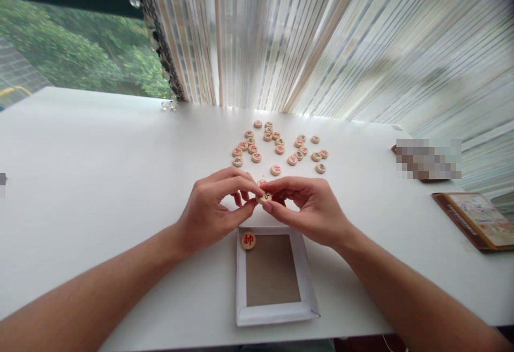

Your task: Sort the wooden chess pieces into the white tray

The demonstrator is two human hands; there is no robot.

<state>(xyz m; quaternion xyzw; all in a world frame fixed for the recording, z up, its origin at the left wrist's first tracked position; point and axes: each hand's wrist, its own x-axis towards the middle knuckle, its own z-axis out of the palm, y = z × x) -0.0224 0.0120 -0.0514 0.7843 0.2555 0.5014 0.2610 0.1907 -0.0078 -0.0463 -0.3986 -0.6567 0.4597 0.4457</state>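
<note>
Both my hands meet over the table and pinch one round wooden xiangqi piece (264,197) with a black character. My left hand (219,199) grips it from the left, my right hand (307,207) from the right, thumbs and fingertips at its edge. Just below them lies an open shallow white cardboard box (304,271) with a brown-grey floor. A piece with a red character (248,240) sits in its upper left corner. Behind the fingers another red-marked piece (262,182) is partly hidden.
Several loose xiangqi pieces (276,170), red and black, are scattered beyond my hands on the white table (120,180). To the right lie a brown-edged picture board (477,221) and a blurred-out item (428,159). A string curtain (257,36) hangs along the far edge.
</note>
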